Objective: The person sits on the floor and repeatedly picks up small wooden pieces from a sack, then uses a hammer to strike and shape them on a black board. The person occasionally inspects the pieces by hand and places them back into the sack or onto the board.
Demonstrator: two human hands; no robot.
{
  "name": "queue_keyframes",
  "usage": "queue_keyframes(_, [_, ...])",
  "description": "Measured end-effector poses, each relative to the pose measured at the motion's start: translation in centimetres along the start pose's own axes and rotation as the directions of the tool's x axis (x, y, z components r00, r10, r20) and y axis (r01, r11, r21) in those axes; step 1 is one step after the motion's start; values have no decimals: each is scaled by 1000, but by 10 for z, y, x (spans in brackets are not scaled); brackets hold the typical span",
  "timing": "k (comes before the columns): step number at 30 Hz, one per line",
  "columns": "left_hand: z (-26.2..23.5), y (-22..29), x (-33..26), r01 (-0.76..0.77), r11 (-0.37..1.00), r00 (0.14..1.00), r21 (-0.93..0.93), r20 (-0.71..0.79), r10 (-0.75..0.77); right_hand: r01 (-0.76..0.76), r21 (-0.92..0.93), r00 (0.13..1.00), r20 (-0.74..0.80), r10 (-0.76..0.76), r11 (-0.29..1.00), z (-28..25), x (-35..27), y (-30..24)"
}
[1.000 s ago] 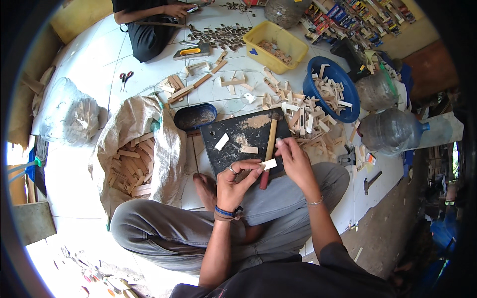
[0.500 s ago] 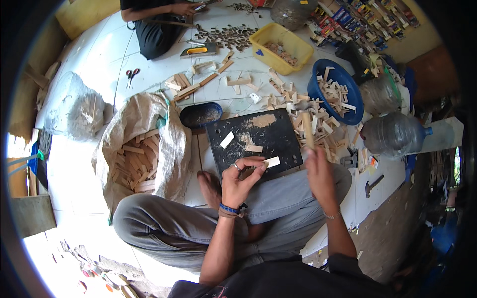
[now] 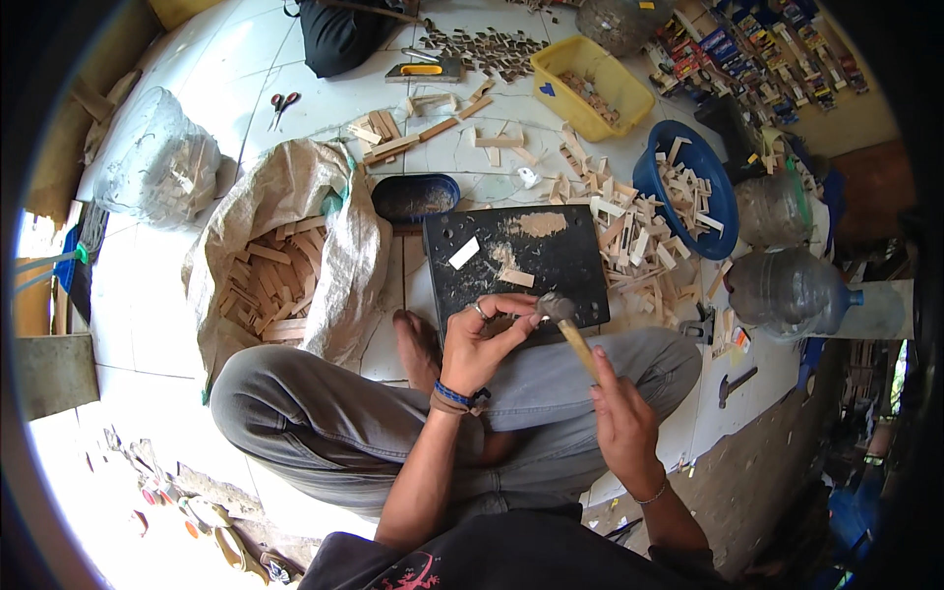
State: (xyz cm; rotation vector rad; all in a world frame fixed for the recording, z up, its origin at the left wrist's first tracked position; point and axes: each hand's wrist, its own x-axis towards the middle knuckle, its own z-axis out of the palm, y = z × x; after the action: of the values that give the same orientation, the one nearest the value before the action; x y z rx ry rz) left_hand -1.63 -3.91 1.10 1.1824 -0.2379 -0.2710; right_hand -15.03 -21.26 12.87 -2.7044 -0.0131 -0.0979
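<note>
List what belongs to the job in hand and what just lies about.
Seemingly in use: hammer in the right hand; black board; two wood pieces on it.
Seemingly lying about: scissors; second hammer; large plastic bottle.

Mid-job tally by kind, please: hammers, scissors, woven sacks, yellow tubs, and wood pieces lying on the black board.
Hammers: 2, one in the right hand
Scissors: 1 pair
Woven sack: 1
Yellow tub: 1
Wood pieces on the black board: 2
Total: 7

Black shirt (image 3: 511, 559) — grey trousers (image 3: 324, 418)
</note>
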Motion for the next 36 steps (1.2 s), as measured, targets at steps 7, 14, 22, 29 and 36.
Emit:
queue_keyframes(7, [0, 3, -1, 34, 997, 999, -67, -4, -34, 60, -28, 997, -44, -61, 998, 2, 4, 0])
queue_keyframes(14, [-1, 3, -2, 94, 991, 996, -99, 9, -94, 114, 11, 960, -260, -107, 993, 4, 4, 3])
queue_keyframes(22, [-1, 2, -2, 56, 995, 998, -84, -6, -56, -82, 78, 997, 17, 81, 994, 11, 1, 5])
queue_keyframes(29, [-2, 5, -1, -104, 979, 995, 174, 12, 103, -58, 114, 998, -30, 62, 992, 18, 2, 8])
queue_keyframes(36, [0, 8, -2, -5, 995, 1000, 97, -27, 7, -61, 119, 998, -1, 61, 991, 17, -1, 4])
